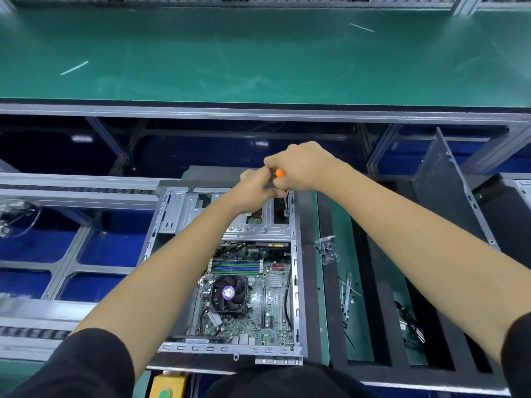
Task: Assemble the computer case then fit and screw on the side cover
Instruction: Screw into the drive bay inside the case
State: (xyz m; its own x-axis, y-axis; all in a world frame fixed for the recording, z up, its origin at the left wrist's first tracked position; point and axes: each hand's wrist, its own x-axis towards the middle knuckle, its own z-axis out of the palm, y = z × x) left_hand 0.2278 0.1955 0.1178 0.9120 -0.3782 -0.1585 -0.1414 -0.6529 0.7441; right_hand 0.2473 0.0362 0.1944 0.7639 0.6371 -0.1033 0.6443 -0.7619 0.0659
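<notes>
Orange is what catches me first: the butt of a screwdriver (280, 173) pokes out of my right hand (304, 166), whose grip is curled tight round the handle, while the thin shaft runs down toward the far right corner of the computer case (172, 214). There is only the head view to go by. My left hand (254, 191) sits just beside the right, fingers bent in against the tool below the handle, apparently steadying it, so I count that grip as closed on the screwdriver too. The case lies open on the tabletop (321, 282) straight ahead of me, with the motherboard (250, 300) and its black fan (229, 294) exposed in the near half and a bare metal drive cage (267, 225) in the far half, under my hands. The side cover (442, 185) leans upright, well apart to the right, not yet fitted. A small bag of screws (327, 249) and some loose cable ties (346, 291) lie beside the case. I judge I am driving a screw at the cage, though the tip and any screw are too small to make out. The risk as I see it: if the tip slips out of the head it could drop the screw onto the board below, or the shaft could skate into the wiring in that opening.
</notes>
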